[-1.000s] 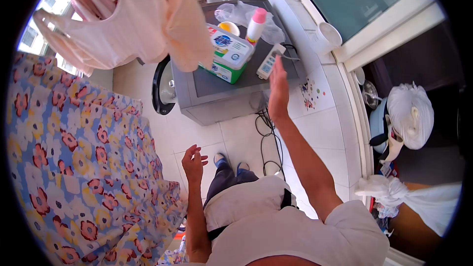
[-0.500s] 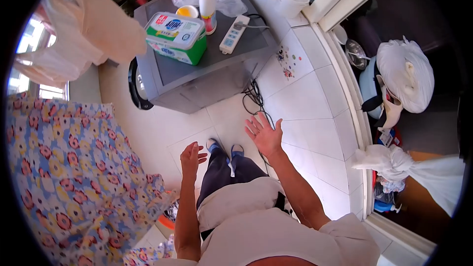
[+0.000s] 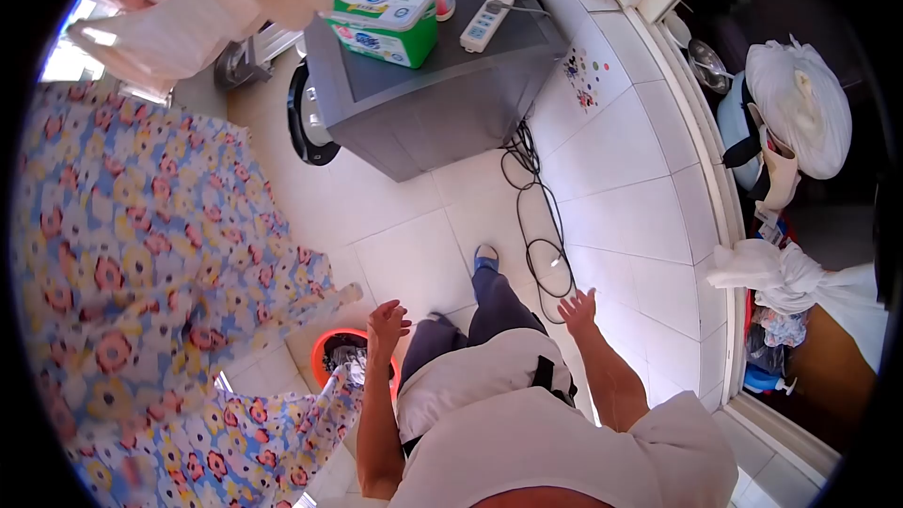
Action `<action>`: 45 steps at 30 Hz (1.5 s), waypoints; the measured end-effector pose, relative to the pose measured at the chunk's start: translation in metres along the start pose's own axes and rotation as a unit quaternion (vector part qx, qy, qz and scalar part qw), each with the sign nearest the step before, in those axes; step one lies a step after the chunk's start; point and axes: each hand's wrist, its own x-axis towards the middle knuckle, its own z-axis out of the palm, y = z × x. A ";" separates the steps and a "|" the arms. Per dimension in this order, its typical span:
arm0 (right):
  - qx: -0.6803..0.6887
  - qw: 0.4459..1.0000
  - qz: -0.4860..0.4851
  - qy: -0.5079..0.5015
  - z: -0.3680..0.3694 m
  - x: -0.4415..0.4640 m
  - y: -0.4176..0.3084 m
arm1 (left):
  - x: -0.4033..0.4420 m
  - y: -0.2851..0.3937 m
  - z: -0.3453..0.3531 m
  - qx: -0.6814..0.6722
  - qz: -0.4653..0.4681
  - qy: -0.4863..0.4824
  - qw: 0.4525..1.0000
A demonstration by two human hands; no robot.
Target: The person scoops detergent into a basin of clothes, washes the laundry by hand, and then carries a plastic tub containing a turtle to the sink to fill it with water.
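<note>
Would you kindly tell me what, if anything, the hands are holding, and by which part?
Nothing is visibly held: the left hand is loosely bent, the right hand open.

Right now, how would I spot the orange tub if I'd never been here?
Find the big floral cloth at picture left, then the person's left hand. Partly behind its wrist, on the tiled floor, sits a round orange tub with dark and greyish stuff inside. Its plain, bright rim sets it apart from the flowery cloth and pale tiles.
</note>
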 end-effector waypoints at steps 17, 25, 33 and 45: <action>-0.299 0.919 0.003 -0.257 0.123 -0.131 0.123 | -0.150 -0.276 -0.127 0.147 0.033 0.021 0.988; -0.545 0.727 0.026 -0.417 0.223 -0.172 0.216 | -0.278 -0.331 -0.103 -0.265 -0.099 0.356 0.891; -0.637 0.600 0.120 -0.469 0.177 -0.213 0.273 | -0.350 -0.369 -0.049 -0.445 -0.158 0.410 0.780; -0.770 0.457 0.130 -0.425 0.157 -0.264 0.425 | -0.327 -0.439 -0.103 -0.542 -0.141 0.399 0.726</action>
